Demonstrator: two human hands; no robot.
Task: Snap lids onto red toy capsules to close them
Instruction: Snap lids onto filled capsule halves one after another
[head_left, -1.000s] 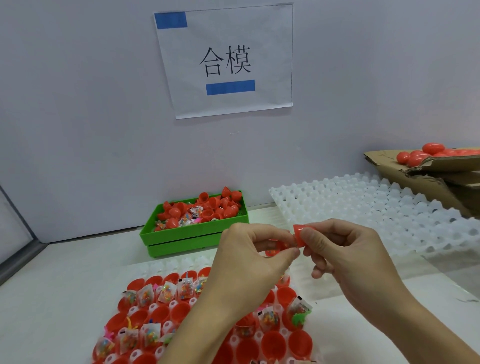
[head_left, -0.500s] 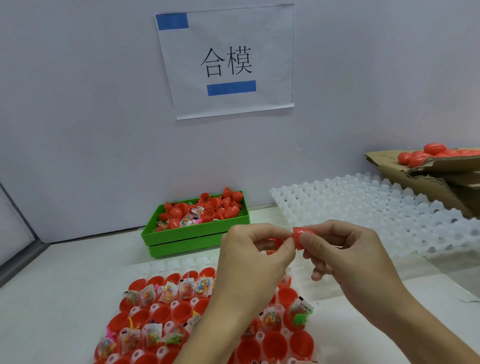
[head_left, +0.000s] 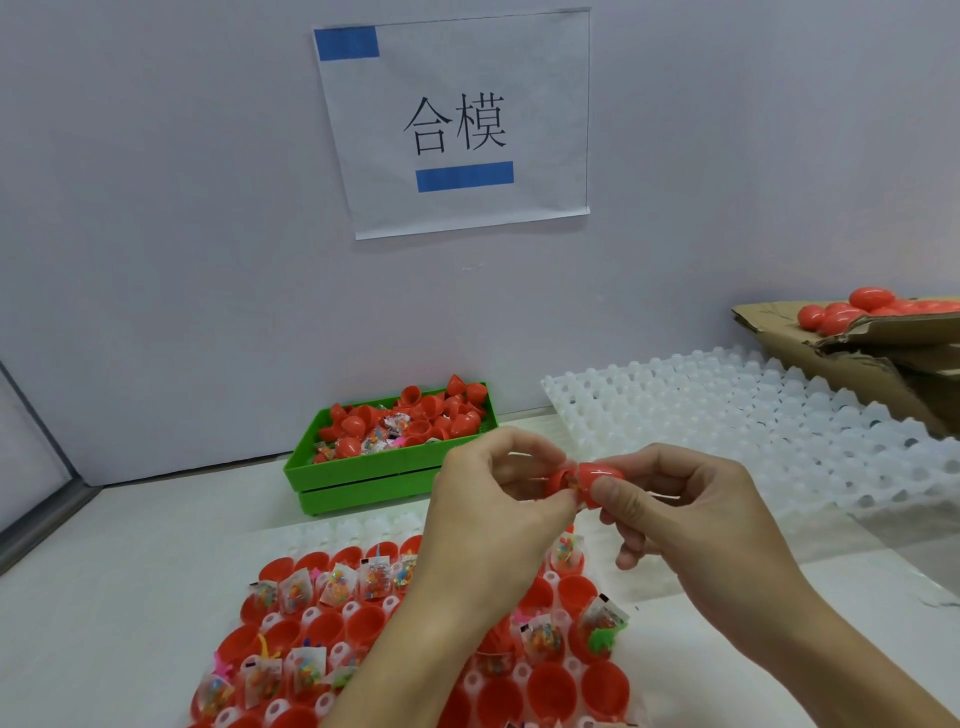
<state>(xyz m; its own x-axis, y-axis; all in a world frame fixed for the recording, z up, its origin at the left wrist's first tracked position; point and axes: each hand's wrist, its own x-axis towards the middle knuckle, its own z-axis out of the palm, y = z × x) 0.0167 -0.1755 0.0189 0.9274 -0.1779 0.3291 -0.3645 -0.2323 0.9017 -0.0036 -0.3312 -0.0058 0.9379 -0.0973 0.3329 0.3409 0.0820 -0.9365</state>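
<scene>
Both hands are raised over the table, each with one red half of a capsule. My left hand (head_left: 493, 514) pinches the capsule base (head_left: 558, 480), with a toy packet showing at its mouth. My right hand (head_left: 675, 519) pinches the red lid (head_left: 602, 475), its open end against the base; a small gap still shows between the halves. Below them a white tray (head_left: 519, 675) holds several open red capsule halves, some with small toy packets inside.
A green bin (head_left: 374, 475) of loose red halves and packets stands at the back. A stack of white cell trays (head_left: 753, 421) lies to the right. A cardboard box (head_left: 857, 338) with closed red capsules sits at the far right. A paper sign (head_left: 457, 124) hangs on the wall.
The lid in my right hand has come closer to the base in my left hand, and the two halves now meet. Both hands stayed at about the same place.
</scene>
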